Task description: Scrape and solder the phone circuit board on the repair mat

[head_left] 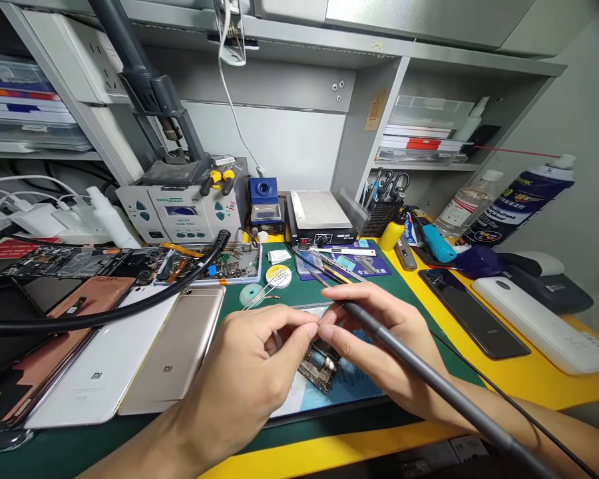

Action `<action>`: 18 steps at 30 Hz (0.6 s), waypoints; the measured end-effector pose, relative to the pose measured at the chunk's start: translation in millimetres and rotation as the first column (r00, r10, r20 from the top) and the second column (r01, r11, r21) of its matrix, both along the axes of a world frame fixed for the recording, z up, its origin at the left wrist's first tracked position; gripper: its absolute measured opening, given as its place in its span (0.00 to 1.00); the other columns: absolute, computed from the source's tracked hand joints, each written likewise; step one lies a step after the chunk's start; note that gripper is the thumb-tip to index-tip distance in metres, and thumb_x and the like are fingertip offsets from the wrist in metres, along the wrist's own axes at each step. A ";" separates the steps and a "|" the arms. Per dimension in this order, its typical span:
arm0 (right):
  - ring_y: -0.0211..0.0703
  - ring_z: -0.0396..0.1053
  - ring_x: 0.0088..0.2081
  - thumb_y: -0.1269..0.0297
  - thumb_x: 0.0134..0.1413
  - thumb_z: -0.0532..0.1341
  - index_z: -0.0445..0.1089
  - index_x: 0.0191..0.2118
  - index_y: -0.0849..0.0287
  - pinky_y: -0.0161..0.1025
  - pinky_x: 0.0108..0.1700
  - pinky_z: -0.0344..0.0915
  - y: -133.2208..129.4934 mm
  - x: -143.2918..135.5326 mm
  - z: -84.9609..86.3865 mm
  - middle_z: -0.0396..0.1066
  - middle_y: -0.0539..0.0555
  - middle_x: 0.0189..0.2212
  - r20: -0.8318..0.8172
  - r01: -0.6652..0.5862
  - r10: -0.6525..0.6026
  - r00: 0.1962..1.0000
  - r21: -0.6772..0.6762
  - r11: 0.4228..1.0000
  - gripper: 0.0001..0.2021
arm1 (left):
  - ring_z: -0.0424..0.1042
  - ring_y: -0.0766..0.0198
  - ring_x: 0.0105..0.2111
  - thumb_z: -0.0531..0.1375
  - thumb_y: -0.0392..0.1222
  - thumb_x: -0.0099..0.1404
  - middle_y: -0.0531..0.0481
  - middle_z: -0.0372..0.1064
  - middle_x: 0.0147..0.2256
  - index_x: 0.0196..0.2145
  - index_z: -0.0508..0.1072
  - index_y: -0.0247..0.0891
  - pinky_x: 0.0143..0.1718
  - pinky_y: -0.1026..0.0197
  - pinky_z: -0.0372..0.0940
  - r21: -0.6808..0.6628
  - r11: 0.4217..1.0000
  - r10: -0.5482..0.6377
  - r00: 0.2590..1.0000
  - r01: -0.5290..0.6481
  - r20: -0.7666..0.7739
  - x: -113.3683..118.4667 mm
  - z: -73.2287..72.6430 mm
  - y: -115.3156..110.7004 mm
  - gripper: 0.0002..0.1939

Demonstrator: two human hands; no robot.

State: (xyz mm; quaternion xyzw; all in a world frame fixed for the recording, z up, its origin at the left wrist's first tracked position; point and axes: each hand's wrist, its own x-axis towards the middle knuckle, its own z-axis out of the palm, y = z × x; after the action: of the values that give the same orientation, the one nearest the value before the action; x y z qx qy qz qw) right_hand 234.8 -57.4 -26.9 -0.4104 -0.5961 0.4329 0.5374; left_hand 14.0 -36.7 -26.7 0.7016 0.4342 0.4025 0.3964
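Note:
My left hand (pixel 252 372) pinches a thin solder wire (pixel 267 293) between thumb and forefinger, just above a small circuit board (pixel 319 364) that lies on a blue mat (pixel 349 386). My right hand (pixel 379 339) holds a grey soldering iron (pixel 429 376) like a pen, its tip (pixel 313 276) pointing up and left beyond the fingers. The fingertips of both hands nearly meet over the board. The iron's black cable trails off to the lower right.
Gold (pixel 177 349) and white (pixel 102 369) phone backs lie at left, under a black hose (pixel 104 313). A rework station (pixel 180 213), a hot plate (pixel 319 216) and a tool holder (pixel 379 216) stand behind. A black phone (pixel 472 313) and a white case (pixel 544 326) lie at right.

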 end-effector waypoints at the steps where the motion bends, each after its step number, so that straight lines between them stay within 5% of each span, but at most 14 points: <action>1: 0.42 0.85 0.30 0.74 0.61 0.87 0.87 0.52 0.51 0.34 0.34 0.86 0.3 -0.4 0.6 0.91 0.48 0.33 0.007 0.002 -0.002 1.000 -0.002 1.000 0.18 | 0.86 0.63 0.27 0.66 0.53 0.77 0.52 0.92 0.34 0.38 0.96 0.47 0.29 0.66 0.74 0.010 1.000 -0.022 1.000 0.022 0.004 0.1 -1.4 -0.2 0.18; 11: 0.37 0.78 0.28 0.78 0.55 0.81 0.83 0.50 0.51 0.32 0.31 0.78 -0.1 -0.9 8.5 0.86 0.46 0.32 0.042 0.022 -0.021 0.999 -0.004 1.000 0.20 | 0.74 0.66 0.23 0.66 0.51 0.79 0.54 0.87 0.29 0.37 0.95 0.45 0.25 0.65 0.67 0.056 0.998 -0.024 0.999 0.026 -0.036 -5.6 -0.2 -1.2 0.18; 18: 0.40 0.82 0.30 0.74 0.59 0.86 0.84 0.51 0.52 0.33 0.34 0.81 0.8 0.7 9.1 0.89 0.49 0.34 0.009 -0.013 0.014 1.000 -0.061 0.998 0.20 | 0.80 0.66 0.26 0.66 0.50 0.80 0.56 0.91 0.33 0.41 0.97 0.49 0.29 0.65 0.70 0.085 0.996 -0.035 0.999 0.039 -0.038 -4.9 -1.2 -3.4 0.17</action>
State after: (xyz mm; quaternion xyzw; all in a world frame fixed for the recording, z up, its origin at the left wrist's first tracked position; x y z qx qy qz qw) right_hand 235.5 -56.6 -17.7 -0.4244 -0.5879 0.4526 0.5190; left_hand 9.1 -40.1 -27.9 0.7331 0.4106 0.4006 0.3654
